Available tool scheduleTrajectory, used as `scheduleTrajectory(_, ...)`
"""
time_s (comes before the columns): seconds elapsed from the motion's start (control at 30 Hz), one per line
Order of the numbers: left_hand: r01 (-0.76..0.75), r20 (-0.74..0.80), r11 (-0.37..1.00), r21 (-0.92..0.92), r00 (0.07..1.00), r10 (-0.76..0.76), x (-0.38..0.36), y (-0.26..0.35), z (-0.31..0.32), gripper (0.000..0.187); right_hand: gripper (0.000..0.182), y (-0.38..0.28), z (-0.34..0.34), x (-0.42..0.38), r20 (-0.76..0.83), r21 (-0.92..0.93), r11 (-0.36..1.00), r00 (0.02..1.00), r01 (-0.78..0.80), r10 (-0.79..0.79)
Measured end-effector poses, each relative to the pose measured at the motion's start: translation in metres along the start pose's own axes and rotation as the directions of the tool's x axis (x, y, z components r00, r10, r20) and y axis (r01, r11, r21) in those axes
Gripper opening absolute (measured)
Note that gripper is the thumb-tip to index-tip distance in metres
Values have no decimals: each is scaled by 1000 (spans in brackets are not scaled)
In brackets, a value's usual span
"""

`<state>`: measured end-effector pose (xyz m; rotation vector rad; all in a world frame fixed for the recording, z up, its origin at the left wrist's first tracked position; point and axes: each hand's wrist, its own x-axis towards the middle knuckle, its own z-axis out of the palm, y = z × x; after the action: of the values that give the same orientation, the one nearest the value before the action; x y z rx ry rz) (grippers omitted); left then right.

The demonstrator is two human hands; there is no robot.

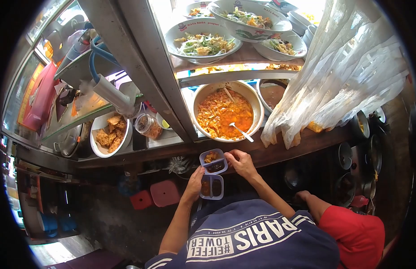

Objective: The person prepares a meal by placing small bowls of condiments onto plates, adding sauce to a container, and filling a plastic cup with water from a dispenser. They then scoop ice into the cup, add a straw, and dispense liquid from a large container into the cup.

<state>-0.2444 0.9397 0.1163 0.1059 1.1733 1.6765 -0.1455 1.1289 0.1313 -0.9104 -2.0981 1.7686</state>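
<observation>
A small lavender two-compartment dish [213, 167] is held between my hands at the counter's front edge. One compartment has orange-brown food, the other a dark sauce. My left hand [195, 183] grips its left side, fingers closed together near the rim. On the right, my right hand [242, 163] pinches the rim with thumb and fingertips. Right below, close to my left hand, is a second divided dish [212, 187] with reddish and dark contents; what supports it is hidden. Just beyond my hands stands a big pot [197, 92] of orange-red food with a white spoon [240, 132].
Patterned bowls [190, 52] of vegetables stand on the shelf above. A translucent curtain [333, 85] hangs at right, partly covering a pot of brown sauce [274, 95]. Left are a white bowl [98, 148] of fried pieces and a jar [148, 126]. Pink stools [165, 193] stand below.
</observation>
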Motion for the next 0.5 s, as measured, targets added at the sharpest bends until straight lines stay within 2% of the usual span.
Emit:
scheduleTrajectory(0.03,-24,6,1000,1,1000,24,2,-3,-3,40,32,4,-1,4,-1,-1,1000,1000,2,-2)
scheduleTrajectory(0.1,-49,16,999,0,999,49,1,-7,-6,40,35,14,-3,12,-26,232,971,997,-63,71)
scheduleTrajectory(0.13,-42,0,999,-8,999,42,0,-7,-7,40,35,15,-4,16,-27,231,971,997,-59,68)
scheduleTrajectory(0.2,-44,-15,999,-14,999,44,-3,-5,-8,40,35,14,-5,24,-103,439,899,992,-15,67)
scheduleTrajectory(0.37,-109,-99,985,132,987,123,-13,2,-11,42,34,20,-2,35,-163,415,908,987,63,6)
scheduleTrajectory(0.5,-126,-88,989,81,987,133,-23,12,-9,43,37,28,-11,40,-132,376,926,991,34,17)
